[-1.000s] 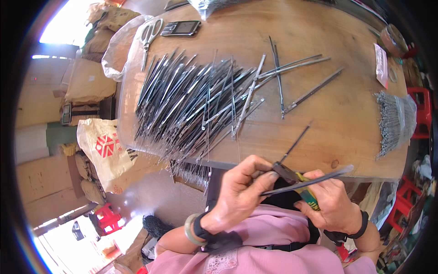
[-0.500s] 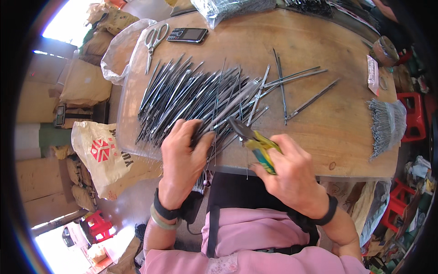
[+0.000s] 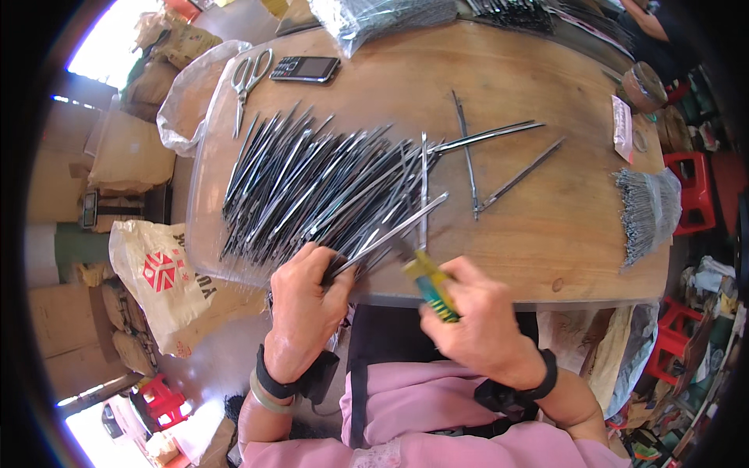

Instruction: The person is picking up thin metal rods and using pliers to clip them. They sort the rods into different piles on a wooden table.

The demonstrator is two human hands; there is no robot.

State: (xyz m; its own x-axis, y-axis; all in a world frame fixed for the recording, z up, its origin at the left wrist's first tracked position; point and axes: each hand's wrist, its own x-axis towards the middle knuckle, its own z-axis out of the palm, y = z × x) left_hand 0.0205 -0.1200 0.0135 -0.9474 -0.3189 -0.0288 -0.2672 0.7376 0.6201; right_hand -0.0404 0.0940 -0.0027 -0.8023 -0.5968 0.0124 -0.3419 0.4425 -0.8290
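Note:
My left hand (image 3: pixel 306 300) is closed at the pile's near edge, its thumb and fingers pinching a thin grey metal strip (image 3: pixel 407 225). That strip slants up to the right, its far end in the air or over the table; I cannot tell which. In my right hand (image 3: pixel 482 321) is a pair of pliers (image 3: pixel 434 290) with yellow and green handles. Their dark jaws are smeared by motion close under the strip, so whether they touch it is unclear. Beyond my left hand lies a broad pile of thin dark metal strips (image 3: pixel 308 183), mostly slanting the same way.
Several loose strips (image 3: pixel 511 173) lie right of the pile on the wooden table (image 3: pixel 562 249). Scissors (image 3: pixel 243 86) and a keypad phone (image 3: pixel 305 69) are at the far left. A wrapped wire bundle (image 3: pixel 649 207) lies at the right edge; a plastic-wrapped bundle (image 3: pixel 382 19) is at the back.
My left hand has drawn back toward me, and the pinched strip now stands out from the pile. The pliers have also come nearer to me. The whole view has shifted slightly.

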